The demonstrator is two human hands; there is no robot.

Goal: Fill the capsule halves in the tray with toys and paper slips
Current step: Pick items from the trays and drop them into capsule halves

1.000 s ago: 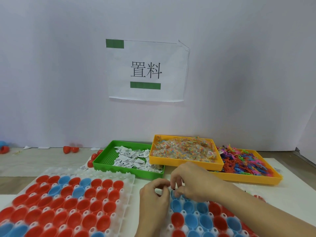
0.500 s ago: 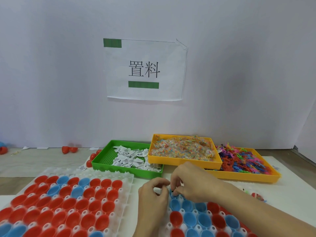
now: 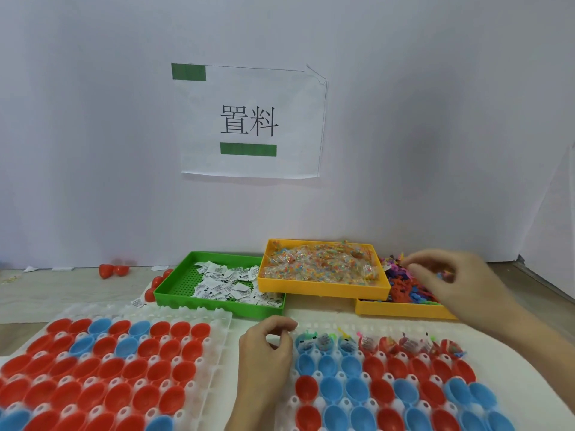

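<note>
Head view: the right hand (image 3: 448, 278), fingers loosely curled, its grip unclear, reaches over the coloured toys (image 3: 407, 286) at right. The left hand (image 3: 264, 346), grip curled on nothing visible, rests beside the capsule tray (image 3: 314, 325), lower right.

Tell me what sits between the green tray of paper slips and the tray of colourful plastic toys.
In the head view, the yellow tray of bagged beads sits between the green tray and the toy tray, partly overlapping both.
</note>
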